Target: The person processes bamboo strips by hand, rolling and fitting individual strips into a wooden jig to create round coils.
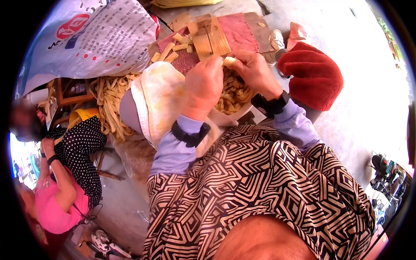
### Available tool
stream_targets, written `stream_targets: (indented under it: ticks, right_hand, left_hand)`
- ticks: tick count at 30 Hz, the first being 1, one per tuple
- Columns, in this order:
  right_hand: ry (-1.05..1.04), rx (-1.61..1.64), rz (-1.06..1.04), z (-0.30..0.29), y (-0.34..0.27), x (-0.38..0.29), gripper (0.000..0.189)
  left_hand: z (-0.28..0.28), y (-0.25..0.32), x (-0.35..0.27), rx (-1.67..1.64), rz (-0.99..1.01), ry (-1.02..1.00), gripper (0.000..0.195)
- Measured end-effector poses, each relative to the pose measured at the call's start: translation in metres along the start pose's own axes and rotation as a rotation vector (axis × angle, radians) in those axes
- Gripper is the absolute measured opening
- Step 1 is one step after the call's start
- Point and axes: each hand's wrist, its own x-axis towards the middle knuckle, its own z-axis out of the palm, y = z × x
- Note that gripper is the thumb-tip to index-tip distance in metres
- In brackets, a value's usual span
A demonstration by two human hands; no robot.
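Observation:
My left hand point(205, 85) and my right hand point(252, 70) meet over a tub, pinching a small pale-yellow folded strip point(228, 61) between their fingertips. Both wrists wear black bands. Below them the tub, whose pale rim point(242, 112) shows partly, holds many curled yellowish pieces point(232, 94). Just beyond my hands, a wooden block point(208, 35) with a slit lies on a board covered with red cloth point(239, 31). Several flat pale strips point(167, 51) lie to the left of the block. What the strips are made of I cannot tell.
A stained white cloth point(165, 97) covers my left knee, beside a heap of long yellowish strips point(112, 104). A large printed sack point(97, 42) stands at upper left. Another person in a pink top point(53, 208) sits at left. A red plush cover point(312, 74) lies at right.

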Motion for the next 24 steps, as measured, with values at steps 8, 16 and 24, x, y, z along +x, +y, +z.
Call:
stream_targets:
  ticks: [8,16,24]
  right_hand:
    - [-0.405,1.275,0.522,0.005,0.016,-0.011,0.025]
    - [0.067,0.324,-0.031,0.011,0.008,-0.007,0.009]
    - [0.077,0.377,0.005,-0.003,0.022,-0.006,0.021]
  left_hand:
    - [0.016,0.011,-0.017,-0.341,-0.045,0.153,0.018]
    - [0.022,0.005,0.005,-0.166,-0.089,0.190,0.014]
    - [0.010,0.014,-0.049,-1.082,-0.935,-0.285,0.017]
